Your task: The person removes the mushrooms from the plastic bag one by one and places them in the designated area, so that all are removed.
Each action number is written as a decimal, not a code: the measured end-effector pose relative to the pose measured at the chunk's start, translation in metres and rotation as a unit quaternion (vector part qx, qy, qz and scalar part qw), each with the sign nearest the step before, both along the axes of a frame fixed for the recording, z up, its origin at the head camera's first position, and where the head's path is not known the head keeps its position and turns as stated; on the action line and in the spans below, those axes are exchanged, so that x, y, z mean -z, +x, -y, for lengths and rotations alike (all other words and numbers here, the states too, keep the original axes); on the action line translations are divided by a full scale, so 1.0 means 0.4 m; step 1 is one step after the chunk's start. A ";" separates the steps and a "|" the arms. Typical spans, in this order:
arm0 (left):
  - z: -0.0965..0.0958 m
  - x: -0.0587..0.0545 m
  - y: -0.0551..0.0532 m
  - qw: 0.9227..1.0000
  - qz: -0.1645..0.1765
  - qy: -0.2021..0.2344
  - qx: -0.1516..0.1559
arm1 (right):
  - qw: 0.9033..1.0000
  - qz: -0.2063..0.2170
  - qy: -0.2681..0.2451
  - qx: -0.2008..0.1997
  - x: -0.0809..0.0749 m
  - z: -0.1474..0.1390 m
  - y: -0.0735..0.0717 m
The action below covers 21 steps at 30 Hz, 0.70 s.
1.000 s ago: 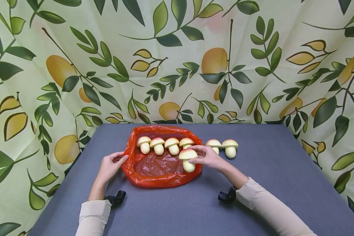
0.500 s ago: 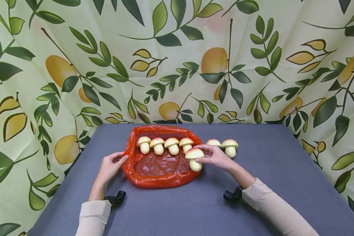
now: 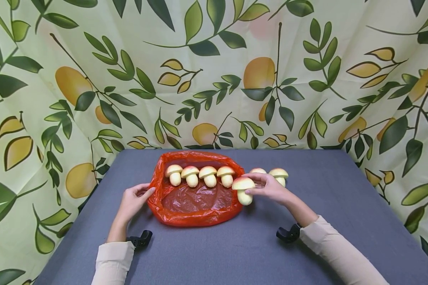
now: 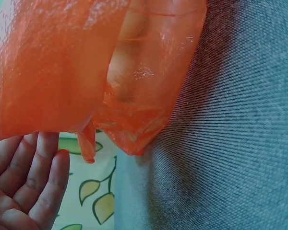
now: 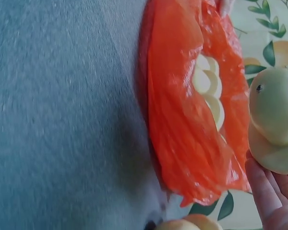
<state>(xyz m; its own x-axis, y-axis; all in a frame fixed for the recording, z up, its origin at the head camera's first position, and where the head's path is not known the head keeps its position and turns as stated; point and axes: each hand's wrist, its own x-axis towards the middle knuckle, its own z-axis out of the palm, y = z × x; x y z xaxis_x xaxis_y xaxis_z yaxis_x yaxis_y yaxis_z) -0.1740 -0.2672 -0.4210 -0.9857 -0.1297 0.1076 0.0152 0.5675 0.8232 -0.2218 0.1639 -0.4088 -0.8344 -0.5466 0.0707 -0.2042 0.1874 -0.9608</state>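
Note:
A toy mushroom (image 3: pixel 244 190) with a pale stem and red-tinged cap is pinched in my right hand (image 3: pixel 271 188), held up at the right rim of a red plastic bag (image 3: pixel 196 220). In the right wrist view, the held mushroom (image 5: pixel 273 108) shows its rounded stem end with a small dark mark. My left hand (image 3: pixel 135 200) pinches the bag's left rim; in the left wrist view the bag partly hides the fingertips. Several similar mushrooms (image 3: pixel 208 176) stand in a row inside the open bag, along its far side.
Two more mushrooms (image 3: pixel 279 174) lie on the grey table (image 3: pixel 207 257) right of the bag, partly behind my right hand. A leaf-and-fruit patterned cloth (image 3: pixel 221 111) hangs behind the table and along its sides. Black wrist devices (image 3: pixel 140 238) sit on both wrists.
My right hand has moved to the right with the mushroom, from over the bag's inside to its right rim. My left hand and the bag have stayed in place.

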 end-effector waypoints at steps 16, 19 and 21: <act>0.004 0.004 -0.001 1.000 0.005 -0.002 0.007 | 0.999 -0.031 0.027 0.024 -0.012 -0.084 -0.007; 0.004 0.006 -0.003 1.000 0.004 0.002 0.007 | 0.997 -0.035 0.050 0.041 -0.016 -0.102 -0.007; 0.004 0.006 -0.003 1.000 0.004 0.002 0.008 | 0.996 -0.027 0.065 0.059 -0.019 -0.114 -0.006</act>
<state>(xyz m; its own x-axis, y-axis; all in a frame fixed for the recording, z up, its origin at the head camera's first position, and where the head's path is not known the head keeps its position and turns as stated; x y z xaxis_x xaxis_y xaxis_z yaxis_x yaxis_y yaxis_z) -0.1750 -0.2687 -0.4233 -0.9885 -0.1143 0.0988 0.0174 0.5638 0.8257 -0.2243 0.2094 -0.4013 -0.8902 -0.4526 0.0526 -0.2246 0.3354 -0.9149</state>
